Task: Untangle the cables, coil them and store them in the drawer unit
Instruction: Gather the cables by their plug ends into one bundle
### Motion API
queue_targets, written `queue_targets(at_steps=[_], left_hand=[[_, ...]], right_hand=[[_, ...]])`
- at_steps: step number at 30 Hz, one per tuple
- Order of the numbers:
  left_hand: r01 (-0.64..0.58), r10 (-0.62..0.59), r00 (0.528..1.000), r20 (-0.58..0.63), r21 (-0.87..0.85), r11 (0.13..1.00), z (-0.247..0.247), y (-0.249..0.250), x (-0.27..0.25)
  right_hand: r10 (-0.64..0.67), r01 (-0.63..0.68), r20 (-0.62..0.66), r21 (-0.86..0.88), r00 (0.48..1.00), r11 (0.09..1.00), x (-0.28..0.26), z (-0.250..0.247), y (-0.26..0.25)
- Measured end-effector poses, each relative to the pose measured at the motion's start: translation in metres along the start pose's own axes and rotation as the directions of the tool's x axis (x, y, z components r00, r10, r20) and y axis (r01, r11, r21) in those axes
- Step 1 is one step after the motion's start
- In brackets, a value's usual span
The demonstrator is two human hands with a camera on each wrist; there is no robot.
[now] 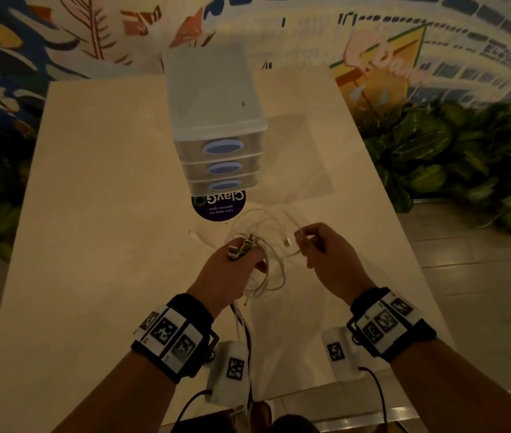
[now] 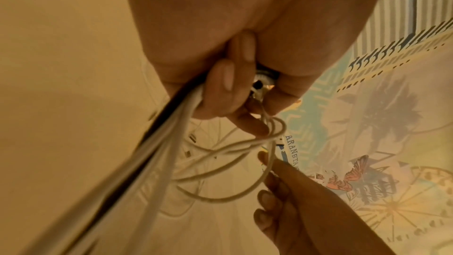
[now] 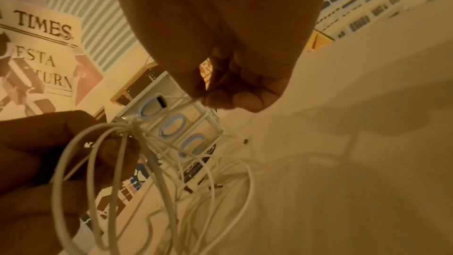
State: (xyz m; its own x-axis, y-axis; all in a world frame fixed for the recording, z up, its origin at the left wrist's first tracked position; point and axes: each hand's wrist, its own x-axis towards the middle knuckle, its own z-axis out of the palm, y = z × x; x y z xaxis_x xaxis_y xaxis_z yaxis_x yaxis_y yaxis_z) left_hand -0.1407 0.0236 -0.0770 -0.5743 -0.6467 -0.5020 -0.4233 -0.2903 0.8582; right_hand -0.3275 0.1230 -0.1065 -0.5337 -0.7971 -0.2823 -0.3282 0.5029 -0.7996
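- In the lower middle of the head view, the left hand (image 1: 232,270) grips a bundle of white cables (image 1: 266,276), fingers curled round several strands and connector plugs (image 1: 243,246) that stick out above its knuckles
- The left wrist view shows the same fingers (image 2: 225,84) wrapped over white strands and one dark strand running down to the lower left of the frame, with loose loops (image 2: 220,174) hanging right of the fist
- The right hand (image 1: 329,257), just right of the left hand in the head view, pinches a single white strand between thumb and fingertips; a plug end (image 1: 287,243) hangs in the gap between the two hands
- In the right wrist view the pinching fingertips (image 3: 235,100) sit at centre, and the looped cables (image 3: 117,162) fill the lower left, held by the left hand (image 3: 36,152)
- The tangle hangs between and below both hands, above the pale table (image 1: 107,214); another plug (image 1: 193,235) lies on the table left of the loops
- The drawer unit (image 1: 216,129), three drawers with blue oval handles, stands in the upper centre of the head view, beyond the hands, partly over a round dark sticker (image 1: 219,207)
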Motion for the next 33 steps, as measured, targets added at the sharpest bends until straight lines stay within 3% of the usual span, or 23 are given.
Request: queue_targets(at_steps=[3,6,8,10,13,16,19,23,27,30,33], left_hand=[[-0.023,0.028,0.997,-0.073,0.069,0.997,0.003,0.001,-0.001],[-0.096,0.11,0.988,-0.107,0.129,0.987,0.005,-0.002,-0.001],[-0.156,0.17,0.98,-0.107,0.132,0.979,0.006,-0.004,0.0],[-0.175,0.188,0.976,-0.106,0.122,0.977,0.008,-0.005,-0.001],[-0.101,0.115,0.983,-0.145,0.102,0.99,0.006,-0.004,-0.001],[-0.095,0.113,0.984,-0.135,0.134,0.986,-0.003,-0.001,-0.002],[-0.124,0.136,0.988,-0.073,0.151,0.981,-0.008,0.003,-0.007],[-0.147,0.151,0.989,-0.007,0.168,0.975,-0.011,0.0,-0.008],[-0.114,0.122,0.992,-0.014,0.263,0.958,-0.01,-0.001,-0.009],[0.016,-0.013,0.996,-0.089,0.035,0.999,-0.014,-0.002,-0.006],[0.064,-0.078,0.991,-0.111,-0.12,0.991,-0.022,-0.001,-0.007]], right_hand=[[0.068,-0.068,0.012,-0.009,0.998,0.998,-0.007,-0.003,0.0],[-0.116,0.103,-0.114,-0.112,0.987,0.988,-0.022,-0.009,-0.019],[-0.193,0.194,0.024,-0.18,0.981,0.964,-0.032,-0.004,-0.038],[-0.13,0.154,0.165,-0.14,0.978,0.978,-0.036,0.007,-0.047],[-0.068,0.058,0.246,0.048,0.967,0.997,-0.027,0.016,-0.04],[-0.104,0.084,0.28,0.085,0.954,0.993,-0.023,0.014,-0.034],[-0.067,0.03,0.315,0.12,0.947,0.992,-0.027,0.013,-0.035],[-0.039,-0.016,0.279,0.193,0.96,0.981,-0.019,0.014,-0.032],[-0.033,0.005,0.266,0.107,0.963,0.994,-0.009,0.01,-0.02],[-0.036,0.045,0.198,-0.039,0.979,0.998,-0.005,0.002,-0.009],[-0.023,0.044,0.134,-0.158,0.991,0.986,-0.003,-0.004,0.0]])
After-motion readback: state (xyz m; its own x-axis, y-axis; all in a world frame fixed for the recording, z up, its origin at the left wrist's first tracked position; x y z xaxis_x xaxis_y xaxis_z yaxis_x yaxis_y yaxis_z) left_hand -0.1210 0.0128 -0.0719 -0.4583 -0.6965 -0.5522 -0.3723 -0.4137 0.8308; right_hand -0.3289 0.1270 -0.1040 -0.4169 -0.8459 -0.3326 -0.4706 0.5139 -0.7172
